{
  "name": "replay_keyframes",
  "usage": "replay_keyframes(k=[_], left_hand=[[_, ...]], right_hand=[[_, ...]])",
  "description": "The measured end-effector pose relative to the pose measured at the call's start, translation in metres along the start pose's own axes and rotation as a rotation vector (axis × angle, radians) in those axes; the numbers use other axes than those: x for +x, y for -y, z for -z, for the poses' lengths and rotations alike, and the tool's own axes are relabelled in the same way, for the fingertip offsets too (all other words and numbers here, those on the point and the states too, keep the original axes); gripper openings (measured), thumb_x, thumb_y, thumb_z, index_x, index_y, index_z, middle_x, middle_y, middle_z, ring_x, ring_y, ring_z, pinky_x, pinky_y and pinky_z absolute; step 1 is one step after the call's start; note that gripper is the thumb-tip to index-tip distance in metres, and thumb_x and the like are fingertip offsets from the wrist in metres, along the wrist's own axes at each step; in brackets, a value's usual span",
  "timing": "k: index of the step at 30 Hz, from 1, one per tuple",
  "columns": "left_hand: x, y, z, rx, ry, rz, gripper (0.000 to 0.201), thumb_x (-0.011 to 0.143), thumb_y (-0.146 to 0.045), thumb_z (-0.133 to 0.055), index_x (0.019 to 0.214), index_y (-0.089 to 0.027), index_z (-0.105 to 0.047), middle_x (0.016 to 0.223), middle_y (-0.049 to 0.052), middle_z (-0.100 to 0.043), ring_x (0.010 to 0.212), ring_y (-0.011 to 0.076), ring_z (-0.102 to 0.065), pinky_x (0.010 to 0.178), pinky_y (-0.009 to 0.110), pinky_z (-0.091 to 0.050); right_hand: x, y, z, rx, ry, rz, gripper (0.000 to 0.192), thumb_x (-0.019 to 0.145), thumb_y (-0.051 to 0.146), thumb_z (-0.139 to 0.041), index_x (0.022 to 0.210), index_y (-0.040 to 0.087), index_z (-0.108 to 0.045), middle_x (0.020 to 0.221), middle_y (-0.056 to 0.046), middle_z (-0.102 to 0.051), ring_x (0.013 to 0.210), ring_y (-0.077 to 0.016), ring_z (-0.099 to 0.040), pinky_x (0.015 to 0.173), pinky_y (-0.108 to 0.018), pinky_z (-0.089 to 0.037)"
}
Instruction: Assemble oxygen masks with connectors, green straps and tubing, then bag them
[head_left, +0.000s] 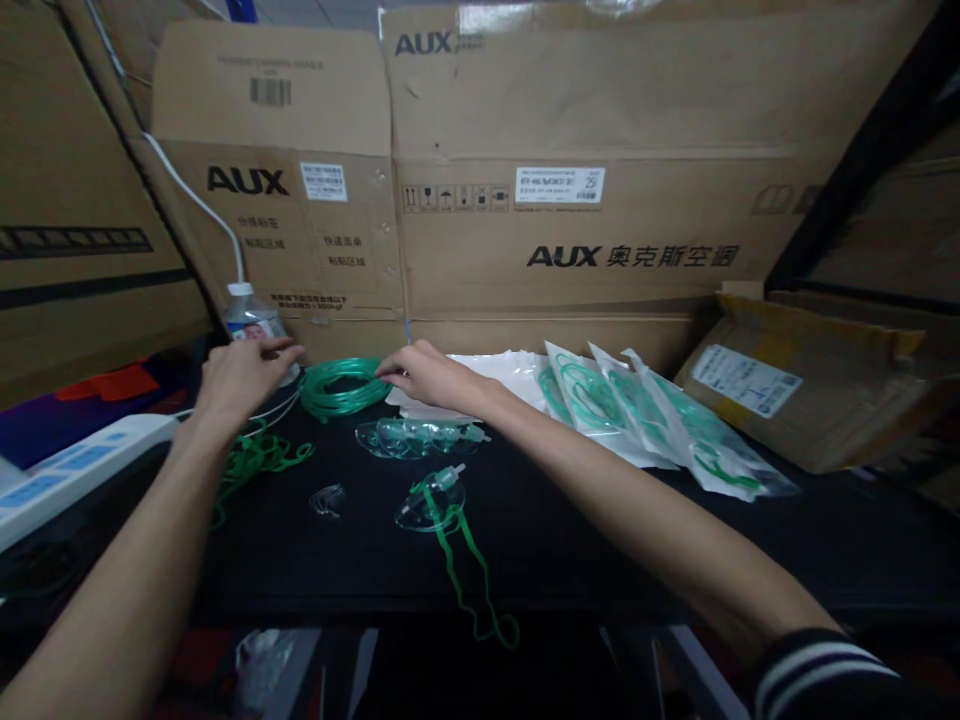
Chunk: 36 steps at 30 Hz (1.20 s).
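A coil of green tubing (pixel 341 385) lies at the back of the black table (pixel 570 540). My left hand (pixel 241 375) reaches to its left side, fingers spread by the coil and a plastic bottle (pixel 251 322). My right hand (pixel 426 375) touches the coil's right edge with its fingertips. In front of the coil lies a row of clear masks (pixel 416 437). Nearer to me sits one clear mask with a green strap (pixel 439 500) trailing over the table's front edge. A small clear part (pixel 328 497) lies to its left.
Sealed packets with green tubing (pixel 652 415) fan out at the right, white bags (pixel 499 370) behind them. Loose green straps (pixel 259 455) lie at the left. A white power strip (pixel 71 470) sits far left. Cardboard boxes (pixel 570 160) wall the back.
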<state>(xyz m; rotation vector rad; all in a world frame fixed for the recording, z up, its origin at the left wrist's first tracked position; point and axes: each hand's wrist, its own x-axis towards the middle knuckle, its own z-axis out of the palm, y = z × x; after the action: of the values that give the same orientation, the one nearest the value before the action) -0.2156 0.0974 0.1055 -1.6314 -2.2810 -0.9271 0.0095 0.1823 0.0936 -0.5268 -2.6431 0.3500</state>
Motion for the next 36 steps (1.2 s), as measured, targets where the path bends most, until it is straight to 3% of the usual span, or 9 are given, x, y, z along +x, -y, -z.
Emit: replay_keyframes(k=[2, 4, 10, 14, 18, 24, 29, 31, 36], left_hand=[[-0.022, -0.017, 0.006, -0.014, -0.075, -0.034, 0.052, 0.097, -0.051, -0.048, 0.127, -0.013, -0.069, 0.116, 0.008, -0.073, 0.117, 0.0369, -0.061, 0.102, 0.050, -0.043], [-0.050, -0.036, 0.008, -0.076, -0.113, -0.121, 0.047, 0.099, -0.050, -0.046, 0.120, -0.017, -0.073, 0.114, 0.006, -0.075, 0.107, 0.0299, -0.067, 0.099, 0.042, -0.046], [-0.131, -0.073, -0.018, -0.255, 0.178, -0.370, 0.049, 0.094, -0.059, -0.048, 0.110, -0.023, -0.077, 0.106, 0.005, -0.077, 0.090, 0.0260, -0.072, 0.085, 0.037, -0.054], [-0.161, -0.061, -0.042, -0.214, 0.171, -0.401, 0.066, 0.087, -0.072, -0.051, 0.125, -0.021, -0.069, 0.113, 0.008, -0.074, 0.086, 0.0264, -0.071, 0.073, 0.036, -0.058], [-0.172, -0.046, -0.055, -0.243, 0.209, -0.427, 0.065, 0.088, -0.074, -0.048, 0.120, -0.022, -0.070, 0.108, 0.007, -0.074, 0.082, 0.0247, -0.072, 0.072, 0.035, -0.060], [-0.172, -0.052, -0.057, -0.443, 0.230, -0.445, 0.049, 0.091, -0.062, -0.055, 0.117, -0.023, -0.070, 0.111, 0.006, -0.073, 0.086, 0.0224, -0.072, 0.081, 0.035, -0.060], [-0.175, -0.058, -0.057, -0.638, 0.202, -0.100, 0.047, 0.083, -0.059, -0.066, 0.108, -0.020, -0.066, 0.107, 0.007, -0.073, 0.092, 0.0238, -0.073, 0.086, 0.037, -0.060], [-0.176, -0.057, -0.057, -0.674, 0.290, 0.026, 0.048, 0.081, -0.062, -0.066, 0.104, -0.020, -0.068, 0.098, 0.006, -0.075, 0.089, 0.0244, -0.074, 0.083, 0.035, -0.061], [-0.175, -0.058, -0.055, -0.683, 0.480, 0.064, 0.048, 0.079, -0.063, -0.066, 0.099, -0.021, -0.073, 0.093, 0.005, -0.078, 0.085, 0.0244, -0.074, 0.082, 0.034, -0.059]], right_hand=[[-0.039, 0.022, 0.009, 0.007, -0.041, 0.005, 0.023, 0.102, 0.017, -0.052, 0.111, 0.011, -0.073, 0.109, -0.010, -0.076, 0.099, -0.0187, -0.069, 0.089, -0.029, -0.049], [-0.082, 0.042, 0.013, 0.035, -0.091, -0.023, 0.024, 0.102, 0.020, -0.053, 0.104, 0.014, -0.076, 0.099, -0.007, -0.078, 0.087, -0.0168, -0.071, 0.083, -0.028, -0.050], [-0.169, 0.059, 0.001, 0.023, -0.231, -0.224, 0.018, 0.097, 0.016, -0.062, 0.109, 0.014, -0.075, 0.101, -0.008, -0.074, 0.094, -0.0189, -0.069, 0.089, -0.032, -0.053], [-0.175, 0.053, -0.011, 0.019, -0.258, -0.249, 0.029, 0.098, 0.017, -0.060, 0.126, 0.017, -0.067, 0.117, -0.010, -0.067, 0.104, -0.0201, -0.066, 0.095, -0.034, -0.054], [-0.168, 0.052, -0.023, -0.079, -0.198, -0.139, 0.039, 0.099, 0.020, -0.059, 0.138, 0.016, -0.057, 0.135, -0.015, -0.059, 0.126, -0.0258, -0.056, 0.106, -0.041, -0.049], [-0.171, 0.046, -0.033, 0.034, -0.132, -0.066, 0.032, 0.100, 0.018, -0.057, 0.132, 0.016, -0.060, 0.124, -0.012, -0.067, 0.117, -0.0221, -0.062, 0.102, -0.038, -0.051], [-0.181, 0.043, -0.031, 0.195, -0.306, -0.224, 0.020, 0.095, 0.017, -0.066, 0.115, 0.019, -0.068, 0.110, -0.007, -0.073, 0.103, -0.0197, -0.068, 0.095, -0.032, -0.052], [-0.184, 0.043, -0.030, 0.219, -0.339, -0.264, 0.016, 0.094, 0.017, -0.067, 0.110, 0.018, -0.070, 0.105, -0.006, -0.074, 0.099, -0.0197, -0.069, 0.091, -0.031, -0.052], [-0.189, 0.045, -0.036, 0.279, -0.394, -0.288, 0.027, 0.096, 0.015, -0.064, 0.121, 0.019, -0.069, 0.107, -0.007, -0.073, 0.098, -0.0186, -0.067, 0.090, -0.031, -0.050]])
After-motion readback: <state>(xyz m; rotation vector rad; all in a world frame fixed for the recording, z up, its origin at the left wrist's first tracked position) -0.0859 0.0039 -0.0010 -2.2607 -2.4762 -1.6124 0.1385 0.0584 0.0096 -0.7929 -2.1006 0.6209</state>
